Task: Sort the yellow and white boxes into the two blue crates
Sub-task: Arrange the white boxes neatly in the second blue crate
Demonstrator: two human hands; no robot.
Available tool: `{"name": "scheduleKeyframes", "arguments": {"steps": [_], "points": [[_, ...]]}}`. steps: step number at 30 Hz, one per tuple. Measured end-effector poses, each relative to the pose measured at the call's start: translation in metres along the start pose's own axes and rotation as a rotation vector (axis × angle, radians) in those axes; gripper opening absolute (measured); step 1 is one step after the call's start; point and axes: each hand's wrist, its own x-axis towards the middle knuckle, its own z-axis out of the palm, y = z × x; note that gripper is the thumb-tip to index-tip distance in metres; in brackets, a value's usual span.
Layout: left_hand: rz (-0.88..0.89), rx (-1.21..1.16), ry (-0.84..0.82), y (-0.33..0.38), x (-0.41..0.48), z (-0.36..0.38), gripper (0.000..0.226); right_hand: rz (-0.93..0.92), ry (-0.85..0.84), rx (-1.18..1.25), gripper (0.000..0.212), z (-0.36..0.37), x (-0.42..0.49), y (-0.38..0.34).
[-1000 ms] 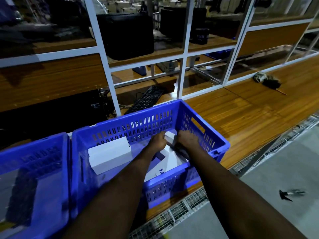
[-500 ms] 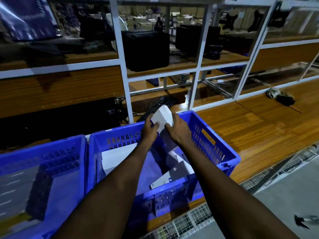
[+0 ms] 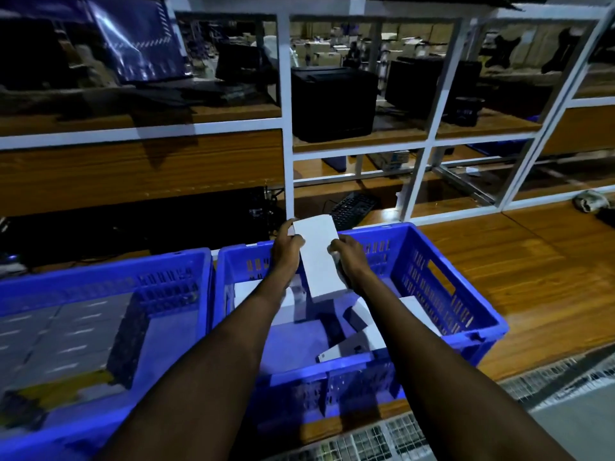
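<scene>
the left hand (image 3: 287, 249) and the right hand (image 3: 346, 259) hold one white box (image 3: 316, 257) nearly upright above the far wall of the right blue crate (image 3: 432, 294), at the near edge of the tabletop (image 3: 515, 277), fingers (image 3: 334, 244) curled and pinching its long sides. such side grip is thin, so the box may slip and drop behind the crate

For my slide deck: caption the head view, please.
Left hand and right hand hold a white box over the right blue crate, left blue crate alongside.

Wooden bench (image 3: 539, 281), left blue crate (image 3: 106, 274) beside right blue crate (image 3: 376, 229), black keyboard (image 3: 354, 207) behind, pale bundle (image 3: 590, 201) far right
</scene>
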Motion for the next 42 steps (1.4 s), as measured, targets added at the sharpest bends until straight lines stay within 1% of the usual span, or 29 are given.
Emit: {"name": "scheduleKeyframes", "arguments": {"steps": [2,4,5,7,10,12,16,18,20,25,27,29,31,34,35,37,39,42], "points": [[0.014,0.108,0.044,0.003,-0.003,-0.013,0.05,-0.037,-0.001,-0.14,0.045,0.001,0.001,0.005],[0.045,0.242,0.065,-0.002,-0.001,-0.026,0.041,-0.093,-0.007,-0.32,0.055,0.004,-0.01,-0.002],[0.056,0.321,0.062,-0.004,-0.001,-0.032,0.037,-0.133,-0.024,-0.4,0.058,0.005,-0.013,-0.004],[0.067,0.464,0.055,-0.012,0.003,-0.041,0.037,-0.204,-0.098,-0.534,0.06,0.009,-0.016,-0.003],[0.104,0.544,0.057,-0.018,0.0,-0.047,0.051,-0.26,-0.188,-0.707,0.057,0.018,-0.014,0.002],[0.138,0.592,0.007,-0.019,-0.006,-0.05,0.058,-0.282,-0.241,-0.808,0.053,0.023,-0.015,0.003],[0.161,0.796,-0.195,-0.028,-0.014,-0.062,0.068,-0.313,-0.363,-1.03,0.054,0.035,-0.017,0.007],[0.171,0.922,-0.283,-0.029,-0.02,-0.068,0.064,-0.307,-0.424,-1.12,0.055,0.042,-0.02,0.011],[0.201,1.043,-0.335,-0.032,-0.026,-0.073,0.06,-0.29,-0.484,-1.198,0.058,0.049,-0.021,0.018],[0.208,1.255,-0.42,-0.048,-0.035,-0.086,0.078,-0.288,-0.528,-1.299,0.068,0.062,-0.018,0.034],[0.215,1.311,-0.434,-0.052,-0.037,-0.088,0.086,-0.322,-0.524,-1.332,0.065,0.065,-0.02,0.037],[0.214,1.376,-0.437,-0.056,-0.035,-0.091,0.089,-0.333,-0.51,-1.348,0.062,0.068,-0.018,0.041],[0.209,1.409,-0.443,-0.059,-0.034,-0.093,0.085,-0.328,-0.505,-1.332,0.063,0.071,-0.019,0.045],[0.236,1.397,-0.43,-0.064,-0.033,-0.095,0.071,-0.286,-0.513,-1.329,0.07,0.077,-0.018,0.056],[0.248,1.404,-0.423,-0.066,-0.034,-0.096,0.065,-0.262,-0.507,-1.328,0.069,0.077,-0.016,0.06],[0.263,1.434,-0.414,-0.069,-0.036,-0.097,0.057,-0.232,-0.493,-1.313,0.059,0.076,-0.014,0.063],[0.255,1.442,-0.418,-0.073,-0.038,-0.099,0.055,-0.239,-0.468,-1.286,0.05,0.071,-0.015,0.059],[0.249,1.461,-0.406,-0.074,-0.043,-0.101,0.05,-0.19,-0.429,-1.268,0.045,0.064,-0.009,0.065]]}}
